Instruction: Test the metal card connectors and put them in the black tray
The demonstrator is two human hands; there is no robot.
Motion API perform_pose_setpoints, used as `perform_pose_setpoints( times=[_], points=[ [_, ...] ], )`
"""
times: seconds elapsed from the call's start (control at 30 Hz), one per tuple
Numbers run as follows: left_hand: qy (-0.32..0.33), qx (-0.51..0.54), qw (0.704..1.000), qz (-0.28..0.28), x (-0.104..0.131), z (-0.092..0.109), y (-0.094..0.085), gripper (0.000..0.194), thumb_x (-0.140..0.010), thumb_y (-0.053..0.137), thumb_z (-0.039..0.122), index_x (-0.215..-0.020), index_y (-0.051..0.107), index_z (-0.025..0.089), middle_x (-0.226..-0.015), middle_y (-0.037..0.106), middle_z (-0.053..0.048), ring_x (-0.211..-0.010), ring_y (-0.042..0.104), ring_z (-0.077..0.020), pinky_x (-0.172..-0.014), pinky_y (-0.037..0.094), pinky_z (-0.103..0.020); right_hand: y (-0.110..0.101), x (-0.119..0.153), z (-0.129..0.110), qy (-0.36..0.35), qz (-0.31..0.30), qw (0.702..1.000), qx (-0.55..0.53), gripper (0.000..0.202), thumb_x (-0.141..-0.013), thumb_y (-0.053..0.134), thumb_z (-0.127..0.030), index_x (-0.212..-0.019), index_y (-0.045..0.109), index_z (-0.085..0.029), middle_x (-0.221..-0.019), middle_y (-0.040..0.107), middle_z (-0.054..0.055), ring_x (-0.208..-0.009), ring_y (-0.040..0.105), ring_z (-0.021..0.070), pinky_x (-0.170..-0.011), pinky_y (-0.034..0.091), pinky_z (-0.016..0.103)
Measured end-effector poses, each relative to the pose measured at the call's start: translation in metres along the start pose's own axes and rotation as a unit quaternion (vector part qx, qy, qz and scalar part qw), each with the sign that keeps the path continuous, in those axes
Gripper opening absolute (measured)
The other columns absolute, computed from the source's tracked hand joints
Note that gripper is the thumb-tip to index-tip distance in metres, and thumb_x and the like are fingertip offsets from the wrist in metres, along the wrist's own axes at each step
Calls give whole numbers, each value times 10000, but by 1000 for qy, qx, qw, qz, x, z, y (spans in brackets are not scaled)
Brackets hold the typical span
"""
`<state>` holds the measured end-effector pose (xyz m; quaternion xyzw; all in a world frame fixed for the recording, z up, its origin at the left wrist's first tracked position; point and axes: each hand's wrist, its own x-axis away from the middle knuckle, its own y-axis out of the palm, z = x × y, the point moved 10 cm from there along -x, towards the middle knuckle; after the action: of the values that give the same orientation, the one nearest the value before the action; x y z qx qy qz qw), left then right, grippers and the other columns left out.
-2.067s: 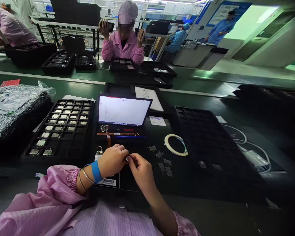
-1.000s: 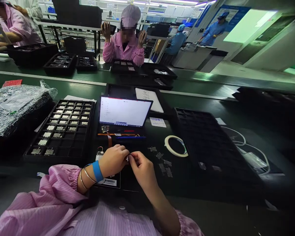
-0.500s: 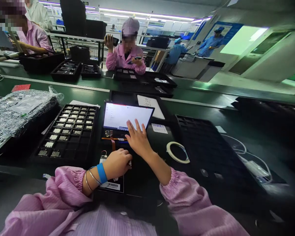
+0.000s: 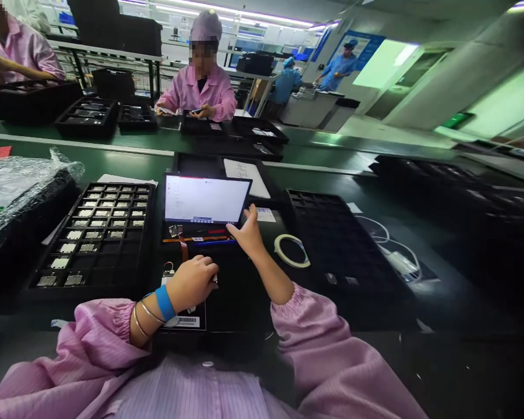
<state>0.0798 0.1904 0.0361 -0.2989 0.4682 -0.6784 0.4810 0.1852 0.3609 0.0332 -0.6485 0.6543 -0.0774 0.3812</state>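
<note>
One small pale piece [image 4: 215,279] shows at the fingertips of the left hand [image 4: 191,284], which is curled closed on it and hides most of it. The right hand [image 4: 250,234] has its thumb and fingers spread apart at the lower right corner of a lit screen [image 4: 207,199]; whether it touches cannot be told. By the left wrist lies a barcode label [image 4: 189,322]; beyond that hand, a brownish ribbon cable [image 4: 184,250] lies near a blue pen [image 4: 213,242]. A compartment tray [image 4: 119,256], partly filled with metallic modules, stands to the left, a tape roll [image 4: 278,249] beyond the right forearm. Across the bench sits a person in pink [image 4: 198,87].
</note>
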Motion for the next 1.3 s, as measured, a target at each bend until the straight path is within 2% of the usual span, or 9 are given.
perform_pose_setpoints(
  times=[0.1,0.2,0.3,0.37,0.6,0.87,1.3],
  points=[
    [-1,-1,1000,-4,0,0,0,199,-848,700,236,-1026,664,155,-1017,665,-77,-988,589,-263,-855,509,-369,14,-3,10,1,-21,1000,-8,956,-650,713,-233,-1478,247,-123,-1358,553,218,-1266,542,364,-1067,422,537],
    [-2,-2,1000,-5,0,0,0,201,-851,697,239,-1033,664,160,-1018,665,-74,-987,590,-258,-855,510,-368,15,-3,8,-5,-30,999,-18,756,-696,666,-227,-1399,392,-182,-1302,611,151,-1215,586,324,-1048,450,504],
    [-2,-3,1000,-5,0,0,1,198,-849,699,235,-1030,664,163,-1016,665,-73,-990,588,-257,-853,511,-367,12,-3,7,0,-34,999,-22,553,-734,635,-238,-1269,510,-171,-1187,674,137,-1138,630,312,-998,489,481],
    [-2,-3,1000,-4,0,0,1,203,-847,702,232,-1033,663,161,-1022,664,-75,-989,588,-259,-855,511,-371,10,-3,8,3,-34,999,-22,488,-738,642,-245,-1210,541,-170,-1148,689,132,-1107,644,307,-980,500,467],
    [-4,-4,1000,-6,0,0,1,190,-857,693,241,-1027,664,163,-1033,665,-77,-1000,588,-262,-846,518,-370,11,-2,10,20,-29,999,-10,446,-752,642,-262,-1182,547,-189,-1131,690,128,-1120,632,324,-970,495,485],
    [-4,-8,1000,-8,0,-1,1,182,-853,699,254,-1007,664,163,-1013,664,-65,-978,588,-248,-840,518,-354,12,-3,14,37,-36,999,-4,565,-724,655,-269,-1255,495,-157,-1206,657,178,-1160,610,353,-988,473,523],
    [-7,-1,1000,-13,0,0,0,174,-867,678,250,-1018,651,167,-1016,655,-69,-984,581,-247,-847,511,-357,11,0,11,27,-45,998,-43,525,-717,652,-271,-1220,519,-196,-1212,658,144,-1162,611,338,-976,473,518]
  ],
)
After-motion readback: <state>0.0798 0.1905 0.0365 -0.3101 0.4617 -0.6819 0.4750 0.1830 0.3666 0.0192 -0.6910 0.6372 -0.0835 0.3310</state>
